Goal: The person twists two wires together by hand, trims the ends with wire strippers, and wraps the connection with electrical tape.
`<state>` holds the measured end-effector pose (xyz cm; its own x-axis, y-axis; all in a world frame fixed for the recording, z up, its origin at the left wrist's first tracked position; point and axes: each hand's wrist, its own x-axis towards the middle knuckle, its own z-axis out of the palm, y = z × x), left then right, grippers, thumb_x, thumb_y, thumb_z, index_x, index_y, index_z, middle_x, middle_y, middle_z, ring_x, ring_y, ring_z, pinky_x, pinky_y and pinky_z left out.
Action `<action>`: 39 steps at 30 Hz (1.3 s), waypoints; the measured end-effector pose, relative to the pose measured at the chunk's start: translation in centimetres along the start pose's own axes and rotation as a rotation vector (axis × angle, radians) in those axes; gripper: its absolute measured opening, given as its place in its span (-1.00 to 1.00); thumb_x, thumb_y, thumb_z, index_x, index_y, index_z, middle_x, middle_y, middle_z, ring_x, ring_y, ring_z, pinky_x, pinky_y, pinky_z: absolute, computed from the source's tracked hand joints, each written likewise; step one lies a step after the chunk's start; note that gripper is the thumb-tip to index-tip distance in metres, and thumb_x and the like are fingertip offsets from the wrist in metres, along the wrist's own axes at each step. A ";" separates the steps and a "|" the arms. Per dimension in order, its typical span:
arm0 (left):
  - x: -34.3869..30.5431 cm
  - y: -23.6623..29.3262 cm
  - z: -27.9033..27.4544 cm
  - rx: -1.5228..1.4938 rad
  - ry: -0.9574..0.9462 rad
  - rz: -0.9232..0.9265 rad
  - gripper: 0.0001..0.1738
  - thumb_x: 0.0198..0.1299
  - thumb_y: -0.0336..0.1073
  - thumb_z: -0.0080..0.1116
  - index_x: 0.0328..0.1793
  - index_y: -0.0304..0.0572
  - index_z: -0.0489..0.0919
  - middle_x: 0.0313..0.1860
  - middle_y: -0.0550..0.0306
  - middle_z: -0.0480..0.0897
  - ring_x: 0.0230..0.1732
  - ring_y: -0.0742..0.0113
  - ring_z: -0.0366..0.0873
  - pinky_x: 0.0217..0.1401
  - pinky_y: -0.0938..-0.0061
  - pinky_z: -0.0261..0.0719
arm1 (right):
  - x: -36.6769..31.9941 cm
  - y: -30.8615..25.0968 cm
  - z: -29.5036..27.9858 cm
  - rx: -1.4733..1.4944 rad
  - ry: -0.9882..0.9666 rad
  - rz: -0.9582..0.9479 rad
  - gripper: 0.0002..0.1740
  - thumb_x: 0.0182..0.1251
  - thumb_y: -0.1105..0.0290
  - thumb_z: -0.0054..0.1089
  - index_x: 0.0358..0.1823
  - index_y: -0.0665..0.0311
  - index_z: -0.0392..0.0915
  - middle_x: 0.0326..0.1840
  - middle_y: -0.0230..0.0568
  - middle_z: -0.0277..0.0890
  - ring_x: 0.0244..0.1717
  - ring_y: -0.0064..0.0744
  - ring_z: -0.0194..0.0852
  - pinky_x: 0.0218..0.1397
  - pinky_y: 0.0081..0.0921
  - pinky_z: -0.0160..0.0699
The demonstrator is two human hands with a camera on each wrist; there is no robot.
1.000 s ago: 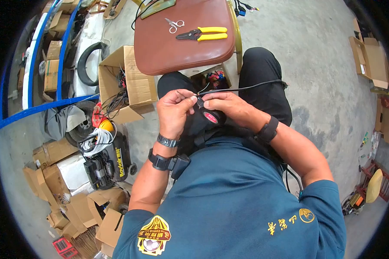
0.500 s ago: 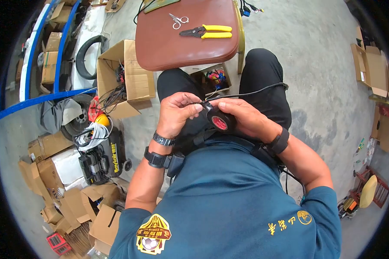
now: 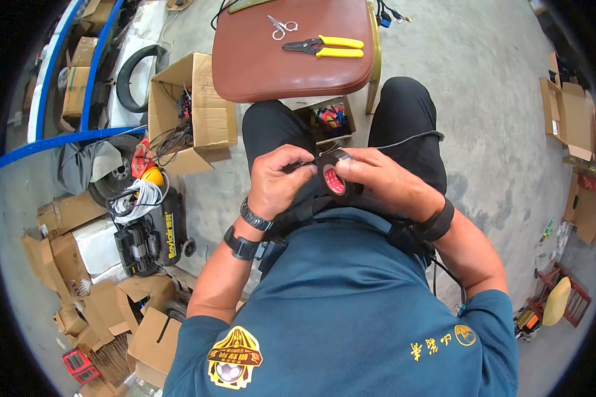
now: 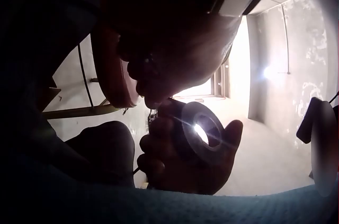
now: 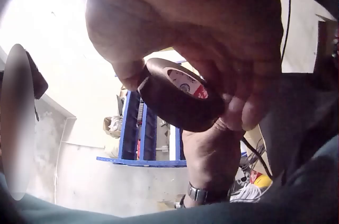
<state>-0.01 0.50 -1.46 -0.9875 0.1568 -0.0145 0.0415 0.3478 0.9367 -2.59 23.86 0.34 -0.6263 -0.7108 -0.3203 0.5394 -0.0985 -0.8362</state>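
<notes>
Between my hands is a roll of black electrical tape (image 3: 333, 180) with a red and white core. My right hand (image 3: 392, 182) holds it, thumb against its side. In the right wrist view the roll (image 5: 177, 105) sits between the thumb and fingers. My left hand (image 3: 275, 182) pinches the dark end of a thin black cable (image 3: 410, 138) between thumb and fingertips, right beside the roll. From there the cable passes behind my right hand and over the right thigh. The fingers largely hide the pinched spot. In the left wrist view both hands are dark against the light.
Ahead stands a chair with a brown seat (image 3: 265, 79), bearing small scissors (image 3: 281, 28) and yellow-handled wire strippers (image 3: 334, 47). Under it is a small box (image 3: 351, 106) of colourful pieces. A cardboard box (image 3: 212, 112) with cables and an air compressor (image 3: 171, 231) stand left.
The tape roll, lower and partly covered a second ago, has turned and now stands between the hands. My right hand has shifted slightly right. The pale wire end seen earlier no longer shows.
</notes>
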 end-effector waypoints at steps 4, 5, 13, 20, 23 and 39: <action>0.0 0.4 -0.2 0.071 -0.015 0.074 -0.83 0.07 -0.61 0.34 -0.18 -0.34 0.69 -0.25 0.15 0.72 -0.21 0.47 0.64 -0.10 0.56 0.59 | 0.1 -2.3 0.2 -0.295 0.031 0.076 -0.56 0.38 0.04 0.22 -0.20 0.36 0.59 -0.34 -0.34 0.54 -0.29 -0.56 0.46 -0.21 -0.46 0.49; -0.1 0.4 -0.1 0.074 -0.009 0.073 -0.84 0.07 -0.61 0.33 -0.19 -0.34 0.69 -0.26 0.15 0.71 -0.22 0.47 0.64 -0.12 0.56 0.59 | 0.2 -2.7 0.4 -0.320 0.065 0.085 -0.56 0.34 0.05 0.23 -0.20 0.38 0.59 -0.35 -0.29 0.56 -0.32 -0.49 0.50 -0.22 -0.41 0.51; -0.2 0.3 0.4 0.058 0.055 0.067 -0.90 0.08 -0.55 0.33 -0.25 -0.34 0.69 -0.36 0.11 0.69 -0.35 0.40 0.64 -0.25 0.52 0.57 | 1.5 -4.6 0.1 -0.859 0.136 -0.111 -0.58 0.24 0.24 0.29 -0.02 0.44 0.57 -0.35 0.07 0.61 -0.33 -0.19 0.63 -0.24 -0.30 0.54; -0.4 0.8 0.8 0.056 0.083 0.023 -0.90 0.08 -0.56 0.37 -0.32 -0.32 0.63 -0.40 0.18 0.65 -0.38 0.51 0.57 -0.28 0.57 0.54 | 3.9 -5.1 -0.5 -0.910 0.199 -0.423 -0.54 0.24 0.39 0.20 0.15 0.42 0.49 -0.28 0.17 0.63 -0.21 0.07 0.69 -0.09 -0.17 0.59; -0.3 0.8 0.7 0.091 0.087 0.055 -0.87 0.08 -0.54 0.40 -0.32 -0.31 0.62 -0.42 0.20 0.63 -0.41 0.52 0.53 -0.32 0.57 0.51 | 4.6 -6.2 -0.1 -0.846 0.180 -0.352 -0.52 0.22 0.40 0.20 0.18 0.42 0.50 -0.23 0.16 0.65 -0.26 0.01 0.67 -0.10 -0.20 0.60; -0.7 1.5 0.6 0.244 0.141 0.106 -0.79 0.09 -0.54 0.47 -0.26 -0.25 0.59 -0.41 0.22 0.65 -0.40 0.52 0.53 -0.30 0.56 0.51 | 9.1 -6.6 -0.7 -0.846 0.101 -0.292 -0.54 0.28 0.33 0.20 0.12 0.51 0.56 -0.18 0.14 0.69 -0.28 -0.13 0.69 -0.12 -0.30 0.63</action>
<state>0.86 1.45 -0.26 -0.9863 0.0801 0.1439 0.1641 0.5505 0.8185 -12.22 18.48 2.62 -0.7413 -0.6695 -0.0479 -0.2188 0.3085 -0.9257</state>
